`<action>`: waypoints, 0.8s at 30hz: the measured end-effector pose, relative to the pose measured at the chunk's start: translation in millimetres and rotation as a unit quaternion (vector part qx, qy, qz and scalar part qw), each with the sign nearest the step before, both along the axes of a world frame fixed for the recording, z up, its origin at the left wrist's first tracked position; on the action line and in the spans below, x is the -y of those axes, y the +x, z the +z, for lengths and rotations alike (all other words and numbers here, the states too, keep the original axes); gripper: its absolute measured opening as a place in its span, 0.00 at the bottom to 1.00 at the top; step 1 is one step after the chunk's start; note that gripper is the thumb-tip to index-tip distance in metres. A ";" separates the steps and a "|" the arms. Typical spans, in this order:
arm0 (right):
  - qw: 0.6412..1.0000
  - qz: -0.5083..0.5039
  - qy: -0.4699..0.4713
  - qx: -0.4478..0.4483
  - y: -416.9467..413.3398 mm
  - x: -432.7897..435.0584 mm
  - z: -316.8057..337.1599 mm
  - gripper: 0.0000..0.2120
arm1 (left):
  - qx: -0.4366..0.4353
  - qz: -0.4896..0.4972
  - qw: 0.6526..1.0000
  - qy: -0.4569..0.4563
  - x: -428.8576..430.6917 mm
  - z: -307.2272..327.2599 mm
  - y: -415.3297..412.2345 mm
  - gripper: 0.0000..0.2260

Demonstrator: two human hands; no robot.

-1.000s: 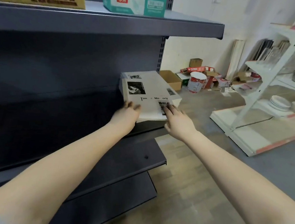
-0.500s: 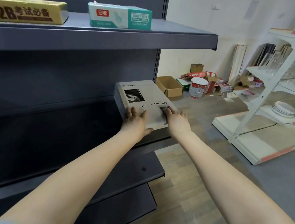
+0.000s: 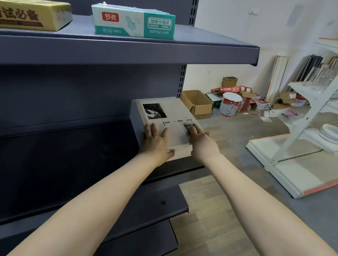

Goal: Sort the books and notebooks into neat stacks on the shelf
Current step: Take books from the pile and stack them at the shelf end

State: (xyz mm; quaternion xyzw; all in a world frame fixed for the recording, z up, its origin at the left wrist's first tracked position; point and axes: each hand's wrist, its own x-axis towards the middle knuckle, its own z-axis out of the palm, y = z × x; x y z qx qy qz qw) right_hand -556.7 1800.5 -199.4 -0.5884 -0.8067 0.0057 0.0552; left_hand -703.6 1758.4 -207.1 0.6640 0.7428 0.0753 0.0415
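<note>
**Stack of pale books, right end of the middle shelf**

Item: stack of thin pale-grey books (image 3: 165, 115), the top cover printed with a black-and-white photograph and the words "Time & Memory". It lies flat at the right end of the dark grey metal middle shelf (image 3: 181, 166), with its front edge towards the person.

Left hand (image 3: 155, 141): rests palm down on the front left corner of the top cover. Its fingers (image 3: 154, 127) lie straight and flat, the thumb spread towards the front edge. It grips nothing.

Right hand (image 3: 202, 142): rests on the front right part of the same cover. Its fingers (image 3: 193, 130) are stretched flat over a small printed picture and hold nothing.

Upper shelf (image 3: 129, 50): a long yellow carton with black Chinese characters (image 3: 29, 15) at the left, and beside it a teal-and-white eraser carton marked "SOFT&CLEAN" (image 3: 132, 22).

Surroundings: an open brown cardboard box (image 3: 196, 103) and a red-and-white paint tin (image 3: 229, 104) stand on the floor by the wall. A white shelf rack (image 3: 316, 95) at the right carries a pile of white plates (image 3: 332, 132).
</note>
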 end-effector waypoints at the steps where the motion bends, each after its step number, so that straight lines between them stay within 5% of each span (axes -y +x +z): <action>1: 1.000 0.007 0.000 0.010 -0.4 -2.8 -1.2 0.35 | 0.003 -0.001 1.000 0.004 -2.5 -0.7 -1.2 0.32; 12: 0.997 0.040 0.023 0.067 -11.5 -26.3 -3.1 0.31 | 0.003 -0.017 0.997 0.076 -21.4 -10.7 -24.0 0.40; 24: 0.993 0.026 0.056 0.100 -14.1 -25.1 -4.1 0.32 | 0.012 -0.038 0.999 0.019 -21.8 -3.5 -26.1 0.38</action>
